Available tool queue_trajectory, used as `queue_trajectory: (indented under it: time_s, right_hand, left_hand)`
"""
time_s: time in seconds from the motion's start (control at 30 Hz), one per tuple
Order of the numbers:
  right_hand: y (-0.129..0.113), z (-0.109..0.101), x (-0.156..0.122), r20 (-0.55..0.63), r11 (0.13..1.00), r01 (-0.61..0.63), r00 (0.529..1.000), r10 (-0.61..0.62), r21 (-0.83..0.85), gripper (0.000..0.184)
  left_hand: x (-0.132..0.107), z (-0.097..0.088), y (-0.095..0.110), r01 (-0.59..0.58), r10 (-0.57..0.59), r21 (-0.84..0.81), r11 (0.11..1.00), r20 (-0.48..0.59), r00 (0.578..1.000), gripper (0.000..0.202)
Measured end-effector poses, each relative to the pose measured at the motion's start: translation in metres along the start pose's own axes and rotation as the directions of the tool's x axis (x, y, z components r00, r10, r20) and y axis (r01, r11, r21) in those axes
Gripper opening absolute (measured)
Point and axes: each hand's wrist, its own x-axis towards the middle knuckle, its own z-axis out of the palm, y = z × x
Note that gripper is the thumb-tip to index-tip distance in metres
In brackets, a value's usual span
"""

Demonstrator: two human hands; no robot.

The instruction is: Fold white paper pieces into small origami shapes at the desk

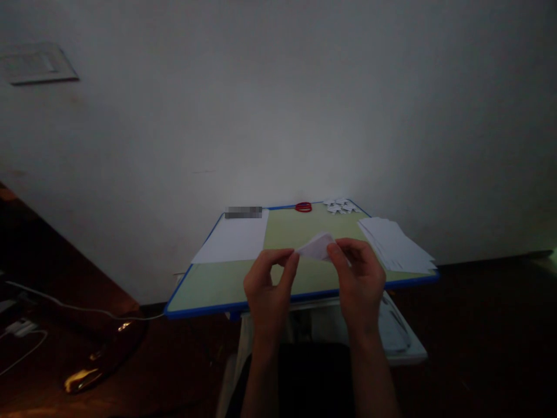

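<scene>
A small piece of folded white paper (318,246) is held up between my two hands, above the near part of the pale green table (287,232). My left hand (270,277) pinches its pointed left end between thumb and forefinger. The right end is gripped by my right hand (360,273), with the thumb on the near face and the fingers behind. The fingers of the right hand hide part of the paper.
White sheets (237,238) lie at the table's left, and a fanned stack of paper (398,247) at its right. Red-handled scissors (303,206) and several small folded paper pieces (342,205) rest along the back edge, near the wall (278,104).
</scene>
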Motion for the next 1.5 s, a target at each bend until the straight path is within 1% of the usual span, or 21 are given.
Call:
queue_trajectory:
  time_s: [0.07,0.13,0.2,0.23,0.3,0.37,0.47,0.53,0.63,0.73,0.87,1.1,1.2,1.27,1.3,1.37,1.43,1.5]
  right_hand:
    - [0.0,0.0,-0.001,-0.007,0.998,0.045,0.999,-0.045,-0.039,0.015]
    - [0.002,0.0,-0.001,-0.008,0.992,0.091,0.996,-0.092,-0.083,0.014]
    - [0.005,-0.001,-0.001,-0.004,0.984,0.13,0.991,-0.131,-0.119,0.014]
    - [0.006,-0.001,-0.001,-0.002,0.98,0.144,0.989,-0.146,-0.134,0.014]
    - [0.007,-0.001,-0.001,-0.003,0.974,0.159,0.987,-0.161,-0.16,0.015]
    - [0.008,-0.002,-0.001,-0.002,0.969,0.165,0.986,-0.169,-0.182,0.016]
    - [0.009,-0.002,0.0,0.007,0.964,0.171,0.985,-0.173,-0.206,0.017]
    - [0.01,-0.003,0.001,0.011,0.962,0.169,0.985,-0.171,-0.217,0.018]
    - [0.011,-0.004,0.001,0.026,0.963,0.162,0.987,-0.161,-0.217,0.018]
    - [0.011,-0.004,0.0,0.081,0.971,0.139,0.989,-0.125,-0.196,0.016]
    - [0.01,-0.005,-0.002,0.188,0.984,0.084,0.981,-0.053,-0.159,0.013]
    - [0.015,-0.011,-0.002,0.296,0.989,0.088,0.954,-0.049,-0.119,0.008]
    - [0.016,-0.012,-0.002,0.315,0.988,0.099,0.947,-0.057,-0.119,0.008]
    - [0.014,-0.012,-0.001,0.318,0.988,0.098,0.946,-0.056,-0.117,0.008]
    - [0.013,-0.012,-0.001,0.318,0.99,0.093,0.946,-0.055,-0.107,0.008]
    - [0.01,-0.013,-0.001,0.32,0.994,0.086,0.945,-0.061,-0.066,0.008]
    - [0.008,-0.013,-0.001,0.325,0.997,0.081,0.943,-0.073,-0.01,0.008]
    - [0.007,-0.013,-0.002,0.328,0.998,0.054,0.943,-0.061,0.03,0.008]
  left_hand:
    - [-0.001,0.003,0.0,-0.116,0.121,0.124,0.985,-0.033,0.992,0.008]
    - [-0.002,0.006,0.001,-0.202,0.221,0.223,0.954,-0.068,0.973,0.012]
    - [-0.003,0.008,0.003,-0.242,0.277,0.279,0.929,-0.094,0.956,0.015]
    - [-0.003,0.009,0.003,-0.248,0.286,0.295,0.923,-0.094,0.954,0.015]
    - [-0.003,0.011,0.004,-0.224,0.259,0.303,0.926,-0.081,0.962,0.011]
    - [-0.003,0.011,0.004,-0.155,0.179,0.272,0.95,-0.065,0.982,0.004]
    - [-0.002,0.009,0.003,-0.042,0.049,0.159,0.986,-0.035,0.998,0.01]
    - [-0.002,0.008,0.002,0.022,-0.023,0.067,0.998,0.016,1.0,0.014]
    - [-0.004,0.006,0.002,0.086,-0.083,-0.033,0.996,0.081,0.993,0.013]
    - [-0.006,0.006,0.005,0.08,-0.076,-0.044,0.996,0.092,0.993,0.011]
    - [-0.007,0.009,0.007,0.067,-0.071,0.044,0.997,0.085,0.994,0.011]
    - [-0.006,0.005,0.009,0.073,-0.084,0.142,0.987,0.078,0.993,0.006]
    - [-0.004,0.003,0.01,0.028,-0.044,0.231,0.973,0.064,0.997,0.008]
    - [-0.002,0.002,0.01,-0.035,0.022,0.264,0.964,0.05,0.998,0.009]
    - [-0.002,0.002,0.011,-0.064,0.052,0.256,0.964,0.052,0.997,0.01]
    - [-0.002,0.001,0.011,-0.067,0.05,0.174,0.982,0.101,0.994,0.009]
    - [-0.003,0.001,0.01,0.0,-0.01,0.065,0.998,0.161,0.987,0.008]
    - [-0.005,0.001,0.008,0.073,-0.072,0.0,0.997,0.181,0.981,0.007]
